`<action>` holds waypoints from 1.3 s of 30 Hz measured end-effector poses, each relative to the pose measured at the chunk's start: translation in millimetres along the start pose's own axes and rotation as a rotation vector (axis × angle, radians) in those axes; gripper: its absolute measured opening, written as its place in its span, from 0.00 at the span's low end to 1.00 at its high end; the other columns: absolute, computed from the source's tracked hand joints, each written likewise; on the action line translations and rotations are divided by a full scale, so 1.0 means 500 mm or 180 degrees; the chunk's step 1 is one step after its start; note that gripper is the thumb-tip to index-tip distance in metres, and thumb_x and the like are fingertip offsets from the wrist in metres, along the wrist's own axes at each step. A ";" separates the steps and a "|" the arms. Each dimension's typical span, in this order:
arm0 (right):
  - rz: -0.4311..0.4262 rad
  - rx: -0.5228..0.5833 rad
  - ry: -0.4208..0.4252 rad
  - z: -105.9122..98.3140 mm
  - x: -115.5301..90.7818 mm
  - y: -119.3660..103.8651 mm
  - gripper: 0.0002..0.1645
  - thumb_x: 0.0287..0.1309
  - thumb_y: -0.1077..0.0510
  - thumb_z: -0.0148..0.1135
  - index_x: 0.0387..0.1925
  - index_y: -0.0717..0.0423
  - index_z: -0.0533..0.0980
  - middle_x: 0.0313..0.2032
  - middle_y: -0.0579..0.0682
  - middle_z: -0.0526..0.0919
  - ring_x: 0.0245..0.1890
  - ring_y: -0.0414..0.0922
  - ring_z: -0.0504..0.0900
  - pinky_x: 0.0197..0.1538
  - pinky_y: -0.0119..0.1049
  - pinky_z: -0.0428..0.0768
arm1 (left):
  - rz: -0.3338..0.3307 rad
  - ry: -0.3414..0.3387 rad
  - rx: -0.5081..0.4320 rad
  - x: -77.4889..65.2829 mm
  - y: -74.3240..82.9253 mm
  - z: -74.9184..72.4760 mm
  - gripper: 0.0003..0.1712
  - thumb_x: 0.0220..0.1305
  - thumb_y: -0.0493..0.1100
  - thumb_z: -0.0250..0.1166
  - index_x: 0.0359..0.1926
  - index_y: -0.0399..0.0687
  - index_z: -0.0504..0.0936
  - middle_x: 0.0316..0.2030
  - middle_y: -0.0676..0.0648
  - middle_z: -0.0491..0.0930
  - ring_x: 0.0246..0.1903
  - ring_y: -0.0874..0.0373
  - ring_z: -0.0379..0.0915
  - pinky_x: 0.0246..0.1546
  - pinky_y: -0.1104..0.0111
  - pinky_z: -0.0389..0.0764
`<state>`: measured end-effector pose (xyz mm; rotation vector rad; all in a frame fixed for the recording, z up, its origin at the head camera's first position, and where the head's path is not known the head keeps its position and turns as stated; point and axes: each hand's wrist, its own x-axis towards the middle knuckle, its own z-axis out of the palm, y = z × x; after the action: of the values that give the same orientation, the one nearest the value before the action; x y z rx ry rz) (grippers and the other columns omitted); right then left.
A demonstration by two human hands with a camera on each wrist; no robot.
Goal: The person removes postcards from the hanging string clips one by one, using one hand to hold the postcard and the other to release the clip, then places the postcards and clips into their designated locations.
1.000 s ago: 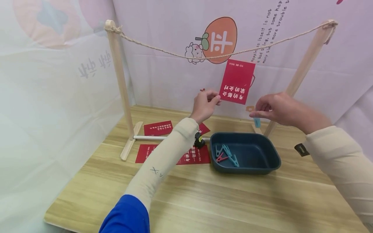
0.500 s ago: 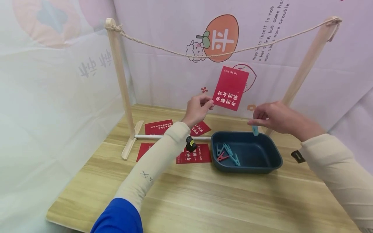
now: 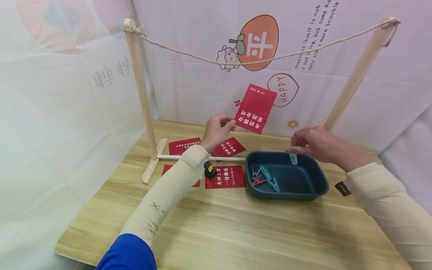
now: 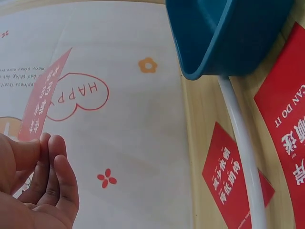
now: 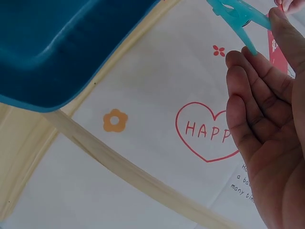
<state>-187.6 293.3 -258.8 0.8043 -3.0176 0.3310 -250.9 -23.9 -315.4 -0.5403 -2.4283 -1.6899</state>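
Observation:
My left hand (image 3: pixel 218 131) pinches a red card (image 3: pixel 256 108) with white lettering by its lower left corner, holding it up in front of the printed cloth. In the left wrist view the card (image 4: pixel 43 98) stands nearly edge-on between thumb and fingers. Lower and to the right, my right hand (image 3: pixel 318 146) holds a light blue clothespin (image 3: pixel 293 159) over the back of the dark blue bin (image 3: pixel 287 195). The right wrist view shows that clothespin (image 5: pixel 238 16) between thumb and fingertips. Several clothespins (image 3: pixel 268 179), blue and red, lie in the bin's left part.
A twine line (image 3: pixel 189 54) sags between two wooden posts (image 3: pixel 140 86), above the held card. Several red cards (image 3: pixel 225 177) lie on the wooden table (image 3: pixel 216 228), near a white rod (image 3: pixel 233 159) joining the stand's base. The printed cloth (image 3: pixel 202 93) hangs behind.
My left hand has moved left and down with the red card, which tilts more. My right hand has come down slightly, bringing its clothespin over the bin.

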 end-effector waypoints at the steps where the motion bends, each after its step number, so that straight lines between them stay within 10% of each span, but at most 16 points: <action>1: -0.0001 -0.0002 -0.0001 0.002 0.000 -0.001 0.12 0.58 0.49 0.80 0.39 0.50 0.87 0.31 0.42 0.89 0.31 0.37 0.83 0.35 0.24 0.83 | -0.0005 0.0010 0.0000 -0.002 -0.002 -0.003 0.16 0.80 0.43 0.60 0.60 0.41 0.84 0.48 0.42 0.88 0.49 0.53 0.86 0.55 0.63 0.87; 39: -0.0479 -0.0107 0.0212 0.094 -0.025 -0.008 0.14 0.56 0.51 0.81 0.37 0.52 0.83 0.30 0.41 0.85 0.30 0.34 0.80 0.38 0.36 0.87 | -0.0438 0.0099 0.0159 -0.076 -0.060 -0.085 0.16 0.80 0.47 0.60 0.61 0.49 0.85 0.48 0.47 0.84 0.50 0.51 0.81 0.52 0.60 0.86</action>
<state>-172.3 286.2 -304.7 0.9893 -2.8717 0.2977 -230.4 -80.8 -338.3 -0.3452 -2.5308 -1.6686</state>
